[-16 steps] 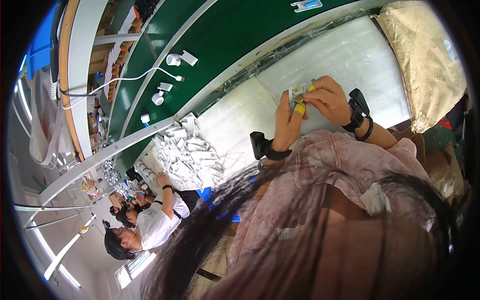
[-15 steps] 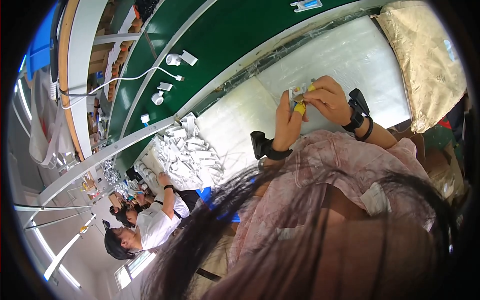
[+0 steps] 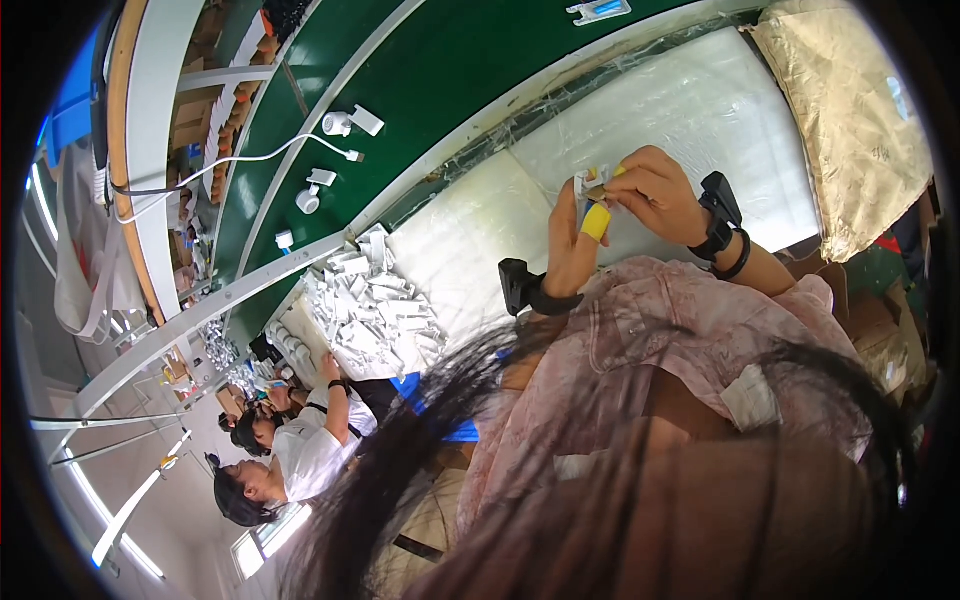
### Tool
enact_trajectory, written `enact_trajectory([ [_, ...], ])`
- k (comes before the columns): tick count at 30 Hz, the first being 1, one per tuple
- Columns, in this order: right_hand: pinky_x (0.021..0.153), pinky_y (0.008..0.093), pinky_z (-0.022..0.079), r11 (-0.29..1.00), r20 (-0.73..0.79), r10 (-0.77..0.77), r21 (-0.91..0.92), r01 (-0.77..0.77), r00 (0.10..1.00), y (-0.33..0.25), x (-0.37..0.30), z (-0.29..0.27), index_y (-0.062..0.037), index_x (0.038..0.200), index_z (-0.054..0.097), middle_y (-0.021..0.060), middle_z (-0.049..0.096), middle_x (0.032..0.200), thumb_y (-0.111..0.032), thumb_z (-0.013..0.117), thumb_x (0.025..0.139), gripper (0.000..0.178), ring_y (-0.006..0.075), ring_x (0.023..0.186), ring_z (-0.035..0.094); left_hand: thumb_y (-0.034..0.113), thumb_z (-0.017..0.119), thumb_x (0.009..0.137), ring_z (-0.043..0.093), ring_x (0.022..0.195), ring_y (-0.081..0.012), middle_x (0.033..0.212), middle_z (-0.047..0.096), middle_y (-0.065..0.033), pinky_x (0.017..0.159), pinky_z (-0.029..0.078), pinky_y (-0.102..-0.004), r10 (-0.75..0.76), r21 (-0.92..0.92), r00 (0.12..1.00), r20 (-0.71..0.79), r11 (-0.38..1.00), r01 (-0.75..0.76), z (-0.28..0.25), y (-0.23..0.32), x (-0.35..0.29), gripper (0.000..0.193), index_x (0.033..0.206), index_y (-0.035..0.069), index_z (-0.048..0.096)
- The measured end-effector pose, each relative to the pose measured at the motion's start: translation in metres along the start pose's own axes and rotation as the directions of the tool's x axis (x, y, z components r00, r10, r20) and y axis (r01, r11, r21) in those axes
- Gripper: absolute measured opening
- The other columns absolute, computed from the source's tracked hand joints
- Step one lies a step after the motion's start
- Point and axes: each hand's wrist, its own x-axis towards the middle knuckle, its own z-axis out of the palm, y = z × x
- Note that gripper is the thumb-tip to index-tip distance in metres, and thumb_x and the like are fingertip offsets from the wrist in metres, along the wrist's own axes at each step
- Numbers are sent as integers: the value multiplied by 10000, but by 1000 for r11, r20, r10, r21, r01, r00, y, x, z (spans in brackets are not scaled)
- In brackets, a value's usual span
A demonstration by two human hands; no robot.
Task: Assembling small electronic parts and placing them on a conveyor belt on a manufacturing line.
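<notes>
We see the left hand grasping a small white part, which stands up between its thumb and fingers. The right hand meets it from the right, fingertips drawn together at the part's near edge. A small brownish bit shows right where the two hands meet; we cannot tell what it is, nor whether the right fingertips pinch it, the part, or both.

Against half a second ago, the change is slight. The yellow wrap on the left thumb now shows broader and fuller, so we judge that the thumb has turned or straightened a little, and the right fingertips sit a touch differently against the part. The whole view has also shifted slightly. We take this as a small adjustment within one continuing bit of fingerwork: the part has not been let go, and both hands stay on it.

Under the grip lies a pale mat. Left of the grip and nearer the person is a pile of white pieces; farther left, beyond the mat, a cable and two white units rest on the green bench. Right of the grip is a brown bag.
</notes>
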Motion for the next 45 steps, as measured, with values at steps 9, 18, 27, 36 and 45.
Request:
enact_trajectory([
  [9, 639, 345, 446, 998, 28, -48, -44, 50, 998, 4, 1, -1, -61, 869, 658, 88, 575, 845, -28, 747, 693, 199, 262, 756, 557, 156, 522, 946, 449, 549, -51, 797, 572, -11, 475, 368, -208, 75, 212, 997, -24, 975, -68, 0, -7, 2, 308, 1215, 12, 478],
  [18, 633, 346, 447, 997, 38, -51, -49, 53, 998, 4, -2, 1, -59, 877, 657, 89, 571, 842, -8, 727, 696, 201, 263, 760, 559, 129, 478, 957, 438, 543, -48, 748, 537, -2, 474, 362, -209, 98, 157, 994, -44, 983, -90, -1, -16, 0, 213, 1130, 6, 501],
  [27, 662, 355, 451, 998, 59, 13, -63, -10, 998, 8, -8, 6, -53, 875, 629, 99, 571, 866, 7, 708, 694, 206, 285, 768, 557, 124, 475, 964, 437, 540, -51, 716, 528, -8, 481, 350, -208, 95, 279, 991, -90, 958, -66, 1, -16, 5, 153, 1036, 8, 542],
  [36, 686, 364, 461, 999, 47, -8, -35, 10, 999, 15, -11, 4, -53, 940, 615, 95, 569, 888, -7, 677, 758, 197, 292, 794, 556, 149, 469, 968, 437, 562, -61, 693, 491, -5, 483, 367, -221, -109, 236, 994, -17, 965, 110, 4, -6, 9, 177, 1081, 20, 512],
  [45, 633, 352, 453, 999, 104, -36, 17, 35, 994, 19, -12, 2, -56, 928, 619, 103, 547, 836, -24, 686, 770, 174, 285, 749, 554, 141, 466, 966, 431, 559, -55, 735, 509, 8, 481, 366, -215, -69, 242, 998, -12, 968, 70, 1, -12, 4, 183, 1092, 16, 511],
])
